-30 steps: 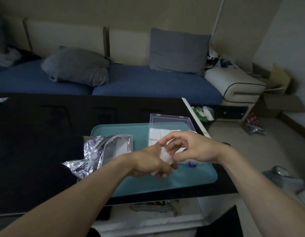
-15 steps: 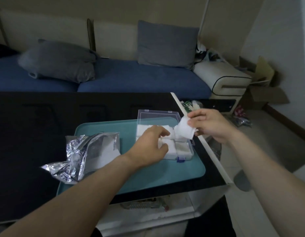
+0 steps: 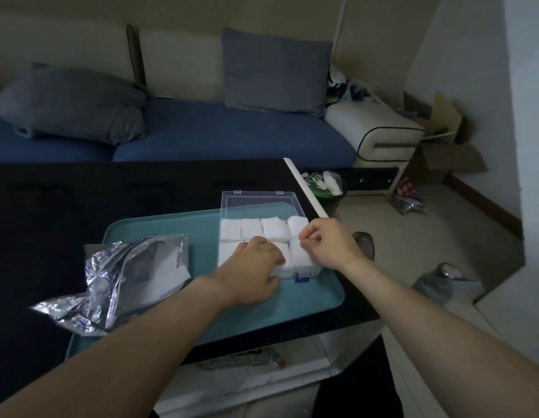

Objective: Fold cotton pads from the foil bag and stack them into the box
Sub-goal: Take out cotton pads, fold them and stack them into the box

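While both forearms reach in from the near edge, the left hand [image 3: 252, 268] lies palm-down on the front row of the box [image 3: 263, 241], fingers fairly straight and pressing on the pads there, thumb at the front wall beside the blue latch [image 3: 302, 277]; it grips nothing that shows. The right hand [image 3: 328, 243] sits at the box's right side with fingers curled, thumb and forefinger nipped together just by the right-hand stack. Whether a pad edge is caught in that pinch I can't tell (too blurred, too dim).

The box rests on the teal tray [image 3: 307, 300], lid [image 3: 256, 202] tipped open at the back. Inside, the folded pads [image 3: 272, 228] fill the far row approx four stacks across, and white shows in the front row on either side of the left hand, so by my guess the box is close to full and this step is tamping or seating a stack, not folding.

To the left on the tray lies the foil bag [image 3: 117, 276], crumpled and open, with white still showing inside, so prob. some pads are left to fold. How many, can't say.

Beyond the black table [image 3: 111, 188] stands the blue sofa [image 3: 220, 137] w/ grey cushions.
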The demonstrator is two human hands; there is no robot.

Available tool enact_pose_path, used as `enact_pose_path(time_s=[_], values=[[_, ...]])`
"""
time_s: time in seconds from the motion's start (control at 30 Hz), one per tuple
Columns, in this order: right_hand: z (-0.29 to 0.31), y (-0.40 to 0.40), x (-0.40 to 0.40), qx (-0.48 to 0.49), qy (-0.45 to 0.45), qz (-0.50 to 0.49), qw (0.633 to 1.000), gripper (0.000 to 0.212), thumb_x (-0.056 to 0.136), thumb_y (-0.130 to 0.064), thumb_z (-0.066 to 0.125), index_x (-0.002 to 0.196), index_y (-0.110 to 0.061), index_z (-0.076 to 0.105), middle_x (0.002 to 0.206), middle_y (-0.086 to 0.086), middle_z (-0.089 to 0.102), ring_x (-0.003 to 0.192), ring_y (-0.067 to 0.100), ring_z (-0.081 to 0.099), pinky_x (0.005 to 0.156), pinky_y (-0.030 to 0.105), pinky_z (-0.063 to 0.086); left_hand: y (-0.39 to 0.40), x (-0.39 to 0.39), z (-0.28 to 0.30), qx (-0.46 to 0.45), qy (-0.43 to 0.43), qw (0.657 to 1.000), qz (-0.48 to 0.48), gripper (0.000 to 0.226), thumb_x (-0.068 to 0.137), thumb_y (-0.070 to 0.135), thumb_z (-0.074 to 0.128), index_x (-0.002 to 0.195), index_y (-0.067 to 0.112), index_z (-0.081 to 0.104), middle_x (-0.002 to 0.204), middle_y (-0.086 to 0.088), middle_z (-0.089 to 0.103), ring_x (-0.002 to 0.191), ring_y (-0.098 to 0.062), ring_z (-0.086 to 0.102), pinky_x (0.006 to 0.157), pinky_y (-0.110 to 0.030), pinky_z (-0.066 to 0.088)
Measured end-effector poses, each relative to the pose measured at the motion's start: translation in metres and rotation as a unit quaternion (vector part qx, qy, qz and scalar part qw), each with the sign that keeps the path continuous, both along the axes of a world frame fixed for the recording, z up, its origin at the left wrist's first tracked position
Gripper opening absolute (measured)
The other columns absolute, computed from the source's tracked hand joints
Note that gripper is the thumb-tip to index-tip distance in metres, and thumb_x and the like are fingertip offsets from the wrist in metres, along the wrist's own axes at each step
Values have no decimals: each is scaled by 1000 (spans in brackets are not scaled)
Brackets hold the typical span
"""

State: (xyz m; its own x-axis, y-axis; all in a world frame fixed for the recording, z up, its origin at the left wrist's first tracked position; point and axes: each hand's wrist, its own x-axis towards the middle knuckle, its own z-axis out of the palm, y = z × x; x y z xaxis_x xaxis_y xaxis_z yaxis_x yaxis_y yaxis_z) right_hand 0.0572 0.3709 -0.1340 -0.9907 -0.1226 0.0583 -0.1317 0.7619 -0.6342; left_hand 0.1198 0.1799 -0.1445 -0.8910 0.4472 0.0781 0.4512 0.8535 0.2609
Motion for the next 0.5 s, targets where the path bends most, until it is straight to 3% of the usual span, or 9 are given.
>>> enact_pose_path(time_s=[0.13,0.27,0.37,0.5], values=[[0,1,7,138,92,63,984,5,86,-20,74,91,-21,75,93,-4,70,93,14,61,82,32,51,1,0,-1,7,11,1000,-3,41,93,29,52,133,19,53,136,1,52,136,-19,30,109,-32,24],[7,3,9,191,150,59,968,10,86,-29,76,89,-20,73,92,-5,55,93,16,54,76,29,44,1,1,-1,0,11,1000,-7,42,94,29,52,135,19,52,139,1,51,140,-21,27,112,-31,21],[11,5,10,213,106,42,970,10,87,-30,72,82,-22,75,88,-2,67,87,19,62,72,27,46,-1,3,-2,-2,17,1000,-13,42,93,28,52,135,19,52,141,2,49,144,-22,23,114,-33,18],[10,-5,12,249,32,73,965,13,88,-26,69,88,-18,79,91,5,72,88,23,65,76,34,55,-4,6,-2,-3,24,1000,-18,42,93,28,51,134,20,53,142,1,48,146,-23,19,117,-35,15]])
